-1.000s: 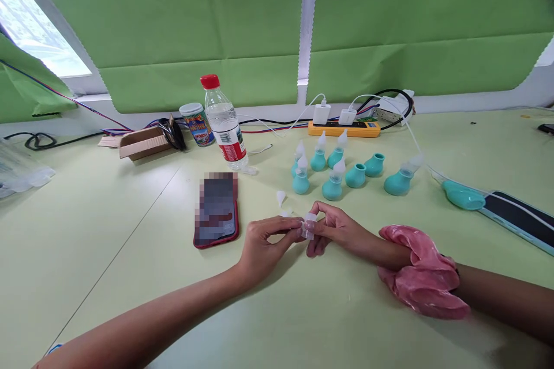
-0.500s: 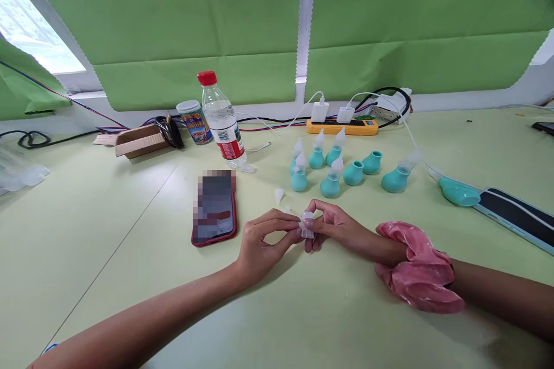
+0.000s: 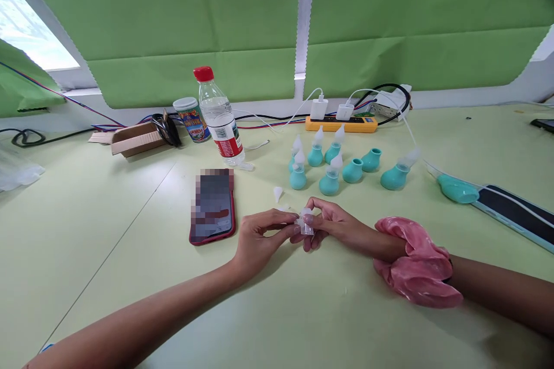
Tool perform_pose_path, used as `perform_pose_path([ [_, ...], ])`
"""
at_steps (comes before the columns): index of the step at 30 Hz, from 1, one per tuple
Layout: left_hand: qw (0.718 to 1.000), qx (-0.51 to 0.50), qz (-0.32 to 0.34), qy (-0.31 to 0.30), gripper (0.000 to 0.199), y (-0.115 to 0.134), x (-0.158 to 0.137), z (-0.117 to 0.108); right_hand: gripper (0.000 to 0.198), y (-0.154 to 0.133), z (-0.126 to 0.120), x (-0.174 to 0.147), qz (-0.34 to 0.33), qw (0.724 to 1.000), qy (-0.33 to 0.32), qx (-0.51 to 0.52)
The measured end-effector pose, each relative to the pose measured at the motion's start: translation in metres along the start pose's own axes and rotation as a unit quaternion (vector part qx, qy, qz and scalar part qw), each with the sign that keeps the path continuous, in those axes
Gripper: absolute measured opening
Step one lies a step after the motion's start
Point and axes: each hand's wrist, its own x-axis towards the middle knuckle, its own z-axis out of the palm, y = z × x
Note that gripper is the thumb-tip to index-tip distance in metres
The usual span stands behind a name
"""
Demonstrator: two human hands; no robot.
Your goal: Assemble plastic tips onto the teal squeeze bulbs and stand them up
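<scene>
Between my two hands is a small translucent plastic piece [image 3: 307, 225], held just above the table. My left hand [image 3: 265, 234] pinches its left side between thumb and fingers. With thumb and fingers, my right hand [image 3: 328, 222] grips the same piece from the right; a pink scrunchie [image 3: 415, 262] circles that wrist. Just beyond my hands lies a small white cone tip [image 3: 277, 194]. Farther back stand several teal bulbs with clear collars and pointed tips, such as the front one [image 3: 329, 183]. Two teal bulbs [image 3: 353, 170] have open necks without tips.
A phone in a red case [image 3: 212, 207] lies left of my hands. Behind it stand a water bottle [image 3: 221, 121] and a printed can [image 3: 193, 120]. An orange power strip [image 3: 341, 124] runs along the back. At right, a teal bulb [image 3: 457, 189] touches a dark-screened phone [image 3: 515, 213].
The camera view has shifted slightly. My fingers have moved a little on the translucent piece, which is still between both hands.
</scene>
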Motion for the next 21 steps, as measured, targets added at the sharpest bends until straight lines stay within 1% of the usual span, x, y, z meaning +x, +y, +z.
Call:
perform_pose_path([
  [5, 1.0, 0.009, -0.012, -0.004, 0.006, 0.0002, 0.001, 0.0001, 0.028, -0.0006, 0.0008, -0.0001, 0.001, 1.0, 0.001, 0.006],
  [10, 1.0, 0.006, 0.0, -0.017, 0.007, -0.002, 0.0009, 0.0005, 0.034, -0.0002, 0.0008, 0.0001, 0.0, 1.0, 0.003, 0.003],
  [13, 1.0, 0.002, 0.011, -0.02, 0.007, -0.0033, 0.0007, 0.0005, 0.033, -0.0009, 0.0014, 0.0001, -0.001, 1.0, 0.003, 0.005],
  [17, 0.997, 0.037, 0.066, -0.025, 0.01, -0.0036, 0.0006, 0.001, 0.029, -0.0008, 0.001, 0.0002, 0.006, 1.0, 0.008, 0.009],
  [19, 0.992, 0.076, 0.092, -0.04, 0.014, -0.003, -0.0003, 0.0016, 0.028, 0.0004, -0.0007, 0.0003, 0.007, 1.0, 0.016, 0.022],
  [21, 0.986, 0.115, 0.103, -0.068, 0.019, -0.0017, -0.0022, 0.0024, 0.029, 0.0018, -0.003, 0.0004, 0.007, 0.999, 0.02, 0.043],
])
